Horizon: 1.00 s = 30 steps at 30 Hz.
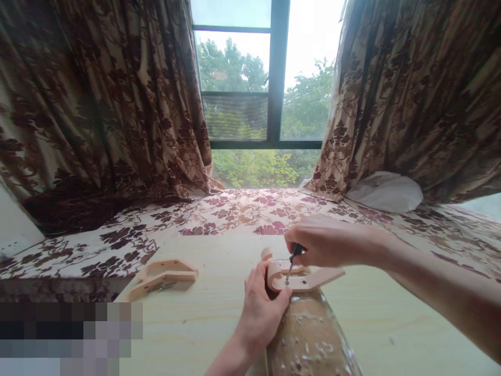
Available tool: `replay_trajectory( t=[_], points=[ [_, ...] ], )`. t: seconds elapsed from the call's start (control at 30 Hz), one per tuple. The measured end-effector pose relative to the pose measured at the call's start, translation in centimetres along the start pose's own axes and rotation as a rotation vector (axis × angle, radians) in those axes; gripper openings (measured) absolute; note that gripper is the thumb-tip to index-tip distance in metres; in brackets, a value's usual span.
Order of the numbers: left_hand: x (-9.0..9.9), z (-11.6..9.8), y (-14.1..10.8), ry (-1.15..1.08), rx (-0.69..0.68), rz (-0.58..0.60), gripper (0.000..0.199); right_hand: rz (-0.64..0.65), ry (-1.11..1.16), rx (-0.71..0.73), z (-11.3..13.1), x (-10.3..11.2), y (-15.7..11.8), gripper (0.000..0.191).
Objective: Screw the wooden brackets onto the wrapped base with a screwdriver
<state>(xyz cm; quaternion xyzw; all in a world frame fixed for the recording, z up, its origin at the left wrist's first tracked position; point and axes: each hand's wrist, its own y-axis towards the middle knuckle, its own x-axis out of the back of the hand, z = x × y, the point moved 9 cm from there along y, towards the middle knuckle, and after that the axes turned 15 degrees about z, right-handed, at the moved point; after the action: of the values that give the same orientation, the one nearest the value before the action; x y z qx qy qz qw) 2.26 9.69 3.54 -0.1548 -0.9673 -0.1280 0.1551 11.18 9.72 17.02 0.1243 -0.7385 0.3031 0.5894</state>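
Note:
A pale wooden piece (313, 281) with a rounded end and dark holes lies across the far end of a worn brown board (309, 334). My left hand (263, 303) grips its rounded left end, thumb along the near side. My right hand (317, 243) is closed around the dark handle of a screwdriver (291, 265). The screwdriver slants down, its tip at a hole near my left thumb. Behind this piece, more pale wood (266, 254) shows, partly hidden by my hands.
Another pale wooden piece (168, 272) lies at the left of the light table (211, 324), with small thin metal items (162, 286) beside it. Beyond are a flower-patterned cloth (242, 209), curtains (156, 104), a window and a white bag (385, 191). The lower left corner is pixelated.

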Motion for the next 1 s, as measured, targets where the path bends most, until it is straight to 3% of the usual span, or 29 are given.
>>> replay_trajectory(
  t=[0.1, 0.33, 0.57, 0.73, 1.0],
  points=[
    [0.0, 0.0, 0.0, 0.005, -0.011, -0.003, 0.036, 0.012, 0.003, -0.063, -0.4, 0.1, -0.4, 0.019],
    [0.0, 0.0, 0.0, 0.018, -0.018, -0.004, 0.034, 0.005, 0.021, 0.042, 0.6, 0.2, -0.5, 0.019],
    [0.0, -0.1, -0.1, 0.026, -0.018, -0.009, 0.033, 0.026, 0.117, 0.024, 0.1, 0.2, 0.3, 0.017],
    [0.1, -0.2, -0.1, 0.032, -0.027, -0.014, 0.033, 0.031, 0.048, 0.029, 0.6, 0.4, -0.4, 0.025],
    [0.2, -0.4, 0.0, 0.031, -0.031, -0.019, 0.032, 0.034, 0.118, 0.035, 0.2, 0.5, 0.2, 0.019]
  ],
)
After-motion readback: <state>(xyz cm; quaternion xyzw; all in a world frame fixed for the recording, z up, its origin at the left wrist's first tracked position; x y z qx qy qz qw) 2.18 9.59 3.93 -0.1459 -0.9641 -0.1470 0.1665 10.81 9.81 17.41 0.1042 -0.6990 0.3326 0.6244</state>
